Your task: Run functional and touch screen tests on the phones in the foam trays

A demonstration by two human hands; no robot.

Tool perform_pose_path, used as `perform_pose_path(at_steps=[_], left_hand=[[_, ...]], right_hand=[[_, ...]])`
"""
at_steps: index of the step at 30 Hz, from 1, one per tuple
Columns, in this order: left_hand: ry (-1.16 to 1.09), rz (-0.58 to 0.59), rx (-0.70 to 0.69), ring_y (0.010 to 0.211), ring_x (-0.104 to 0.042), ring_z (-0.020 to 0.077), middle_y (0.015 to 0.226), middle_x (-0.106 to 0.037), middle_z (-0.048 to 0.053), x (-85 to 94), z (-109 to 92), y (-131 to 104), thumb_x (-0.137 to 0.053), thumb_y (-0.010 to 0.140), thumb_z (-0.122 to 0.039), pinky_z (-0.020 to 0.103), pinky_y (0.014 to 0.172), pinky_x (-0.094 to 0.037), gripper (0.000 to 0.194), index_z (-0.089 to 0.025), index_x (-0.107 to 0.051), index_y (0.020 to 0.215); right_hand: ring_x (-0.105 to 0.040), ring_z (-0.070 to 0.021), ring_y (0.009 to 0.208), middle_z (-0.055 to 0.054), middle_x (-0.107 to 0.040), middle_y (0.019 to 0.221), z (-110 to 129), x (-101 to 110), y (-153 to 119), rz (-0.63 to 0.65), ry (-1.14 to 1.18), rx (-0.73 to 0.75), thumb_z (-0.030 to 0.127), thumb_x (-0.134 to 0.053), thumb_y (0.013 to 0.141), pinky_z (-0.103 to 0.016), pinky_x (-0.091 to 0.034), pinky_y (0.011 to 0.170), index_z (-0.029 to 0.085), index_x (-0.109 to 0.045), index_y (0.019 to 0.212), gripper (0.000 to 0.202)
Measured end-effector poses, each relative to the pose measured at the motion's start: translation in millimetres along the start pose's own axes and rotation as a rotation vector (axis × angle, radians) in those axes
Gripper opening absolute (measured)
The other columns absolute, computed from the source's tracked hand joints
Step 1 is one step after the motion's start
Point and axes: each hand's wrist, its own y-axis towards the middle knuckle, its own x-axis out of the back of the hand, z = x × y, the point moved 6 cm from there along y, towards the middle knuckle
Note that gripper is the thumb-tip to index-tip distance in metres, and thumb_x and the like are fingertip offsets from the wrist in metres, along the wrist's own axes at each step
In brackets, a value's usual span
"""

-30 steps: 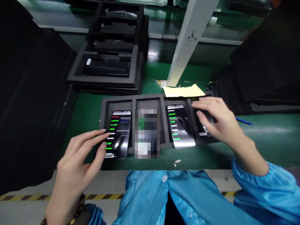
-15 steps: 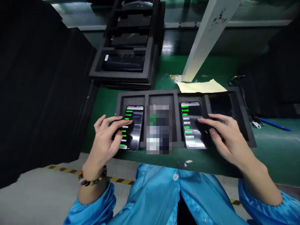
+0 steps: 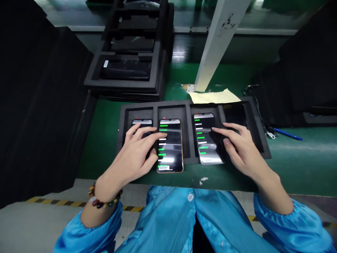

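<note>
Three smartphones lie in a row on a black foam tray (image 3: 155,104) with compartments. My left hand (image 3: 138,149) is open, its index fingertip at the screen of the middle phone (image 3: 170,151), which has an orange edge. Beneath that hand, the left phone (image 3: 143,123) is mostly hidden. My right hand (image 3: 240,146) is open too, with its index fingertip at the screen of the right phone (image 3: 206,140). All three lit screens show lists of green and white text on black. A dark phone-like slab (image 3: 235,116) fills the far-right compartment.
A stack of foam trays (image 3: 155,82) holding dark phones stands at the back left. Pale yellow paper (image 3: 214,96) overlaps the front tray's rear edge, near a white post (image 3: 217,45). A blue pen (image 3: 288,134) and a cable (image 3: 259,112) lie to the right.
My left hand has moved right, from the left phone to the middle one. My right hand stays at the right phone, whose list has scrolled. The whole view has shifted slightly.
</note>
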Motion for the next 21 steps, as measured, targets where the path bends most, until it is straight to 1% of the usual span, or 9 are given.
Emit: perform_pose_path(at_steps=[3,6,8,10,13,15,17,18,21], left_hand=[[0.004,0.023,0.006,0.147,-0.055,0.0306,0.139,-0.073,0.01,-1.2,2,8,-0.049,0.096,-0.017,0.063,0.138,-0.02,0.053,-0.021,-0.061,0.148],[-0.007,0.039,0.016,0.149,-0.054,0.0309,0.141,-0.072,0.01,-0.8,1,10,-0.048,0.096,-0.017,0.063,0.139,-0.02,0.054,-0.021,-0.06,0.149],[-0.025,0.012,0.015,0.148,-0.056,0.0308,0.14,-0.073,0.009,3.1,0,8,-0.048,0.095,-0.016,0.063,0.139,-0.021,0.055,-0.022,-0.061,0.149],[-0.048,-0.051,0.012,0.147,-0.057,0.03,0.139,-0.073,0.008,10.2,1,2,-0.049,0.095,-0.015,0.062,0.139,-0.022,0.056,-0.025,-0.062,0.148],[-0.059,-0.173,0.041,0.144,-0.059,0.0288,0.139,-0.072,0.006,22.6,10,-17,-0.052,0.096,-0.015,0.059,0.139,-0.023,0.054,-0.029,-0.064,0.147],[-0.049,-0.237,0.081,0.142,-0.061,0.0284,0.138,-0.073,0.005,27.8,18,-33,-0.053,0.097,-0.015,0.059,0.138,-0.025,0.052,-0.031,-0.066,0.145],[-0.038,-0.301,0.128,0.139,-0.063,0.0283,0.135,-0.075,0.003,30.7,27,-52,-0.054,0.097,-0.015,0.06,0.136,-0.026,0.05,-0.034,-0.068,0.141],[-0.033,-0.339,0.151,0.138,-0.064,0.0284,0.132,-0.077,0.002,31.8,31,-61,-0.054,0.097,-0.016,0.061,0.136,-0.027,0.048,-0.035,-0.07,0.138],[-0.02,-0.443,0.216,0.136,-0.066,0.0291,0.122,-0.081,0.001,32.7,39,-86,-0.055,0.096,-0.017,0.063,0.135,-0.027,0.045,-0.037,-0.074,0.132]], right_hand=[[-0.052,-0.0363,0.15,-0.013,-0.069,0.144,5,3,-1,-0.031,0.016,0.039,0.018,-0.049,0.109,-0.062,-0.047,0.117,0.027,-0.062,0.153,0.046],[-0.055,-0.035,0.146,-0.009,-0.074,0.138,11,6,-5,-0.061,0.057,0.118,0.012,-0.051,0.106,-0.059,-0.047,0.116,0.029,-0.063,0.15,0.049],[-0.057,-0.0344,0.144,-0.008,-0.075,0.134,13,6,-9,-0.061,0.076,0.175,0.01,-0.052,0.105,-0.058,-0.048,0.115,0.03,-0.064,0.148,0.049],[-0.059,-0.0343,0.143,-0.008,-0.076,0.132,14,6,-11,-0.048,0.073,0.216,0.009,-0.053,0.103,-0.057,-0.047,0.115,0.029,-0.066,0.145,0.048],[-0.06,-0.0347,0.141,-0.009,-0.076,0.13,15,5,-12,-0.037,0.042,0.24,0.009,-0.054,0.102,-0.057,-0.045,0.115,0.027,-0.068,0.142,0.045],[-0.06,-0.0352,0.141,-0.01,-0.076,0.13,24,4,-9,-0.04,0.026,0.256,0.01,-0.054,0.101,-0.057,-0.045,0.114,0.026,-0.068,0.141,0.045],[-0.059,-0.0353,0.143,-0.009,-0.076,0.133,40,0,-4,-0.02,0.036,0.294,0.009,-0.053,0.1,-0.058,-0.043,0.117,0.025,-0.066,0.144,0.048],[-0.058,-0.0351,0.144,-0.009,-0.076,0.135,49,-4,0,0.009,0.049,0.319,0.009,-0.052,0.099,-0.059,-0.042,0.118,0.026,-0.064,0.146,0.051],[-0.054,-0.0347,0.15,-0.005,-0.077,0.14,78,-18,11,0.138,0.094,0.385,0.008,-0.05,0.098,-0.06,-0.039,0.122,0.027,-0.058,0.153,0.059]])
